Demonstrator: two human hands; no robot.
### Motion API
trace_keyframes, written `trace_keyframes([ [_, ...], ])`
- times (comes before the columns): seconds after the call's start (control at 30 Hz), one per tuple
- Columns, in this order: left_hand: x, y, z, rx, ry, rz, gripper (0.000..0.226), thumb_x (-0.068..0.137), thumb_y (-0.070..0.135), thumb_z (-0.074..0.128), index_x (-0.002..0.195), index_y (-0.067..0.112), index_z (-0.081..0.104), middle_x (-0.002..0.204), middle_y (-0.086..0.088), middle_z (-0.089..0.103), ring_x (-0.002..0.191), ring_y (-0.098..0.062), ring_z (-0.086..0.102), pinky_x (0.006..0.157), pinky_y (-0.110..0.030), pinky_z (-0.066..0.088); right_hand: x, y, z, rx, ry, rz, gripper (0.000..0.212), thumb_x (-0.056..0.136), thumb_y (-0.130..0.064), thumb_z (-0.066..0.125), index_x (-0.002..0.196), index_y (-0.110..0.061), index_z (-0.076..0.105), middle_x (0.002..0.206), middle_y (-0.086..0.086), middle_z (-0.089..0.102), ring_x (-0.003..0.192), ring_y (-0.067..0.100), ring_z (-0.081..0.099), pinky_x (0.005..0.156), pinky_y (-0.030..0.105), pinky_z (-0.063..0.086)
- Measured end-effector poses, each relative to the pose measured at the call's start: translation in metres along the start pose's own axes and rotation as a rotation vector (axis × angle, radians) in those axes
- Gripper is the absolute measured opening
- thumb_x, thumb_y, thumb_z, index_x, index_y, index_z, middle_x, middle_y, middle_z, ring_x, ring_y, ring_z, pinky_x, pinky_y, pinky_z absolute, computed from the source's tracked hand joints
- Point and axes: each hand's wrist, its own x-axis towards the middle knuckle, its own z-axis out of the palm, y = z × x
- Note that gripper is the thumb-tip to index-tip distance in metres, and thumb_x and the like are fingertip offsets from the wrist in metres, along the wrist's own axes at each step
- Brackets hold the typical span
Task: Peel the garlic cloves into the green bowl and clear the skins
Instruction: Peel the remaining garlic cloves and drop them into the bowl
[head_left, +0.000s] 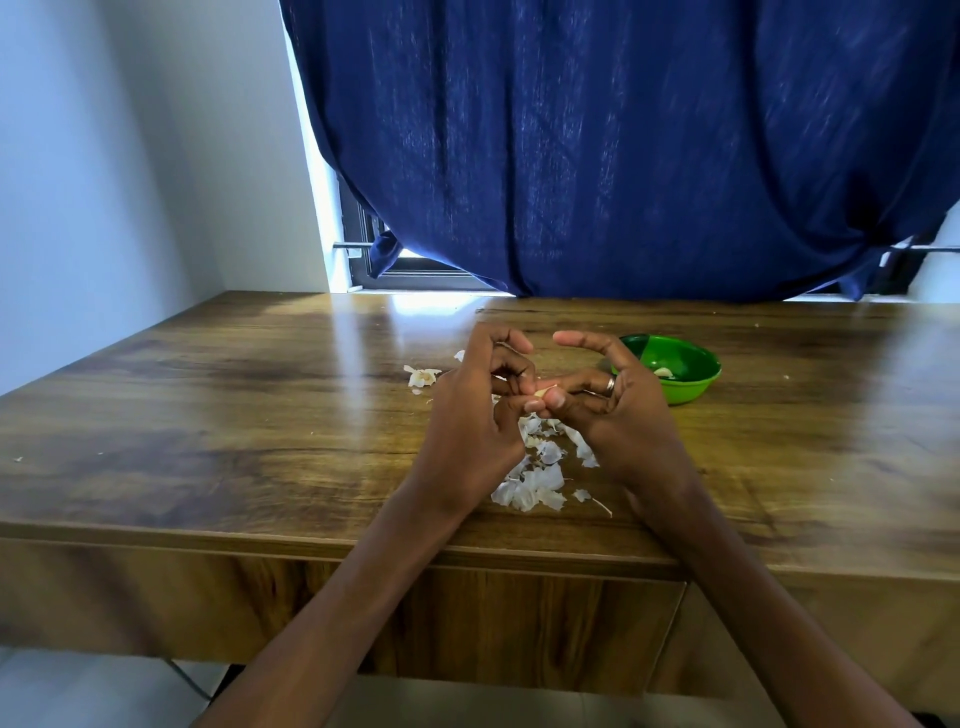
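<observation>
one clove in hand, one green bowl on the table

while both hands meet over the table (234, 405), i count one garlic clove (540, 392) pinched between them, one green bowl (691, 384) just to the right and a little farther off, and one peeled clove (663, 371) that i can make out inside it. the loose skins (535, 478) lie in one scattered heap on the near side under my hands, too many to count, plus one small clump of garlic scraps (422, 375) to the left. my left hand (478, 415) curls its fingers onto the clove; my right hand (613, 410) grips it with the thumb, index finger arched above, a ring (611, 384) on one finger.
</observation>
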Motion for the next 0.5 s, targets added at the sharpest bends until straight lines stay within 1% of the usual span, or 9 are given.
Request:
trace_keyframes([
  [0.07,0.001,0.002,0.001,0.015,0.017,0.014,0.059,0.077,-0.023,0.059,0.113,0.021,0.045,0.085,-0.007,0.064,0.082,-0.013,0.065,0.071,-0.018,0.056,0.0,0.0,0.0,0.011,0.006,0.019,0.051,0.087,0.009,0.068,0.131,-0.013,0.053,0.083,0.008,0.077,0.087,0.016,0.077,0.075,0.02,0.058],
  [0.13,0.002,0.003,0.004,0.022,0.046,0.034,0.058,0.077,-0.025,0.057,0.112,0.02,0.045,0.086,-0.006,0.062,0.082,-0.011,0.064,0.072,-0.012,0.053,0.0,-0.001,0.001,0.057,0.014,0.037,0.048,0.089,0.01,0.066,0.128,-0.014,0.053,0.079,0.006,0.076,0.086,0.014,0.077,0.074,0.019,0.057],
  [0.2,0.003,0.004,0.007,0.028,0.074,0.05,0.056,0.076,-0.026,0.056,0.109,0.018,0.045,0.087,-0.003,0.059,0.081,-0.01,0.063,0.073,-0.013,0.053,0.0,-0.002,0.002,0.109,0.026,0.048,0.044,0.09,0.011,0.064,0.124,-0.014,0.053,0.078,0.005,0.075,0.083,0.013,0.076,0.071,0.017,0.056],
  [0.27,0.003,0.003,0.009,0.042,0.098,0.071,0.053,0.076,-0.026,0.055,0.105,0.017,0.045,0.085,-0.001,0.057,0.079,-0.012,0.062,0.072,-0.019,0.056,-0.001,-0.001,0.005,0.156,0.041,0.056,0.042,0.09,0.012,0.062,0.123,-0.012,0.052,0.079,0.007,0.074,0.083,0.013,0.076,0.071,0.018,0.057],
  [0.33,0.004,0.004,0.009,0.064,0.11,0.098,0.049,0.076,-0.025,0.055,0.101,0.017,0.045,0.084,-0.003,0.057,0.078,-0.013,0.06,0.071,-0.022,0.056,0.0,0.002,0.009,0.193,0.065,0.065,0.042,0.09,0.011,0.063,0.124,-0.009,0.051,0.082,0.008,0.073,0.086,0.02,0.077,0.076,0.024,0.06],
  [0.4,0.005,0.004,0.01,0.069,0.105,0.1,0.047,0.077,-0.024,0.055,0.1,0.016,0.046,0.084,0.0,0.057,0.079,-0.01,0.059,0.07,-0.019,0.054,0.001,0.004,0.01,0.219,0.086,0.073,0.045,0.089,0.009,0.065,0.127,-0.01,0.051,0.085,0.008,0.074,0.089,0.025,0.076,0.08,0.029,0.061],
  [0.47,0.006,0.006,0.01,0.056,0.113,0.088,0.045,0.081,-0.023,0.055,0.102,0.016,0.048,0.086,0.009,0.054,0.083,-0.002,0.058,0.072,-0.011,0.049,0.001,0.002,0.011,0.222,0.093,0.074,0.049,0.087,0.006,0.067,0.13,-0.014,0.052,0.089,0.009,0.077,0.092,0.024,0.076,0.081,0.028,0.06],
  [0.5,0.006,0.005,0.01,0.042,0.126,0.081,0.044,0.082,-0.022,0.056,0.105,0.015,0.05,0.087,0.01,0.053,0.085,0.0,0.058,0.074,-0.009,0.048,0.001,0.001,0.011,0.228,0.095,0.073,0.051,0.087,0.004,0.067,0.131,-0.015,0.051,0.092,0.011,0.077,0.094,0.023,0.076,0.082,0.027,0.06],
])
